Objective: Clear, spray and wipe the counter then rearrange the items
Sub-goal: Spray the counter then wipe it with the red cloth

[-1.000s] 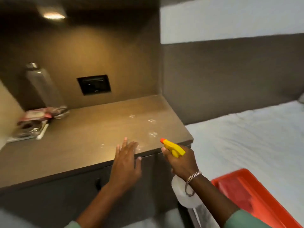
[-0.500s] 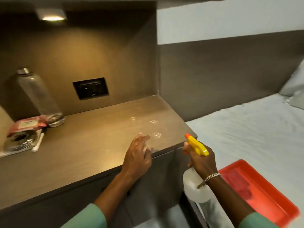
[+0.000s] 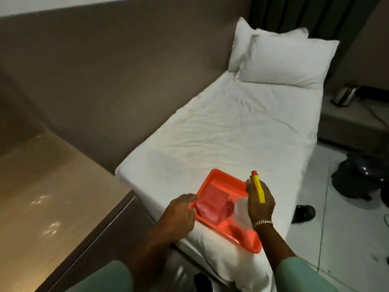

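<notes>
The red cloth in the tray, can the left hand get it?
Probably yes. The left hand is empty and open at the rim of the orange tray, right beside the red cloth, with nothing between them. The right hand holds the spray bottle off to the side.

The surface (image 3: 54, 199) on the left lies open, wet spots only. The bed (image 3: 231, 131) beyond the red tray (image 3: 212, 175) is bare up to the pillows (image 3: 282, 60). The tray's middle is taken by what looks like a folded cloth (image 3: 210, 205).
</notes>
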